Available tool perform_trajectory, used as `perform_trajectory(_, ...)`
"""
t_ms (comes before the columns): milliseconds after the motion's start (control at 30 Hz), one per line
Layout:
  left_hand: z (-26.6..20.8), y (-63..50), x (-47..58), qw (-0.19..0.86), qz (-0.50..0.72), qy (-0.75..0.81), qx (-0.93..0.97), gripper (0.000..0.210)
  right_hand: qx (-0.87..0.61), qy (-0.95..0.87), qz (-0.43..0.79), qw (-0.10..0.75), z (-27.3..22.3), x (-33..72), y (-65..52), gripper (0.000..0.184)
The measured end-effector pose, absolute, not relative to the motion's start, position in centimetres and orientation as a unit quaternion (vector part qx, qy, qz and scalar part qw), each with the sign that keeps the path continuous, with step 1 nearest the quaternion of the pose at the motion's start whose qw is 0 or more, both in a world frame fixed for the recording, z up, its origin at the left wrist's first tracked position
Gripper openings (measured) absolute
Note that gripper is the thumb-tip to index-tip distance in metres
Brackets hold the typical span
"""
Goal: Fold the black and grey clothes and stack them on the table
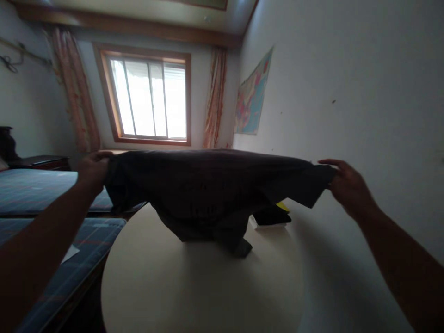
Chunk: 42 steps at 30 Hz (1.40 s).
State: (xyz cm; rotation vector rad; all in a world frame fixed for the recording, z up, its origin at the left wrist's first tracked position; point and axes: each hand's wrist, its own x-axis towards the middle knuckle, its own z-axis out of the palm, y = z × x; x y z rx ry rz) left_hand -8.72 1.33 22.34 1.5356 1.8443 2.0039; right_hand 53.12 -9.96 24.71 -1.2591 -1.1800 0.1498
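Note:
A dark T-shirt (208, 189) is stretched out in the air between my two hands, its body hanging over the round table. My left hand (93, 172) grips it at the left sleeve end. At the other side my right hand (348, 185) pinches the right sleeve, the index finger reaching along the upper edge. Faint dark print shows on the cloth. The lower part droops in folds, and one corner hangs close to the tabletop; whether it touches I cannot tell.
The pale round table (145, 277) lies below the shirt. Dark folded cloth (272, 216) with something yellow sits on a white item at its back right. A plaid mattress (93, 240) stands at the left, a bare wall (381, 92) at the right.

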Motion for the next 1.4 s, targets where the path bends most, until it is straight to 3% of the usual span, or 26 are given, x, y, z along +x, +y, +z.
perform_trajectory(100,19.3,1.5,-4.5,0.052,0.524,0.620,0.582,0.041,-0.565,-0.564,0.102,0.594,23.4,51.6,-9.0,0.041)
perform_trajectory(233,11.7,-0.2,2.5,0.099,0.427,0.571,0.694,0.033,-0.623,-0.638,0.167,0.421,18.6,49.5,-6.8,0.042)
perform_trajectory(333,5.7,-2.5,6.5,0.174,0.295,0.447,0.826,0.057,-0.619,-0.720,0.130,0.285,13.8,47.6,-6.3,0.041)
perform_trajectory(400,2.8,-3.7,8.0,0.184,0.256,0.427,0.848,0.079,-0.616,-0.755,0.089,0.207,10.7,46.2,-6.8,0.046)
perform_trajectory(433,1.8,-4.1,8.5,0.180,0.262,0.423,0.848,0.079,-0.617,-0.763,0.080,0.175,9.3,45.6,-7.2,0.051)
perform_trajectory(500,0.8,-4.3,9.2,0.174,0.286,0.420,0.843,0.057,-0.627,-0.768,0.066,0.113,6.9,44.4,-7.9,0.056)
perform_trajectory(567,0.7,-4.0,9.5,0.178,0.316,0.432,0.826,0.028,-0.639,-0.763,0.038,0.086,4.9,43.6,-8.4,0.049)
perform_trajectory(633,1.3,-3.3,9.5,0.203,0.340,0.462,0.793,0.019,-0.640,-0.762,0.007,0.098,3.3,42.9,-8.4,0.041)
perform_trajectory(867,7.9,-1.2,8.2,0.315,0.553,0.522,0.567,0.026,-0.593,-0.770,-0.135,0.193,1.5,40.9,-8.1,0.033)
perform_trajectory(1000,11.8,-1.4,8.6,0.433,0.584,0.481,0.490,0.035,-0.546,-0.811,-0.070,0.197,1.6,38.2,-8.7,0.046)
perform_trajectory(1067,13.3,-1.6,9.1,0.458,0.590,0.463,0.478,0.037,-0.532,-0.821,-0.027,0.204,1.6,37.1,-8.8,0.042)
perform_trajectory(1167,15.8,-1.7,9.2,0.455,0.629,0.418,0.472,0.034,-0.507,-0.819,0.048,0.265,2.1,36.7,-8.4,0.023)
perform_trajectory(1300,20.6,-1.7,6.6,0.356,0.757,0.353,0.419,0.036,-0.519,-0.716,0.160,0.438,5.3,39.1,-7.8,0.029)
perform_trajectory(1400,24.0,-1.5,3.6,0.287,0.801,0.337,0.403,0.037,-0.535,-0.626,0.156,0.546,9.2,41.8,-7.4,0.038)
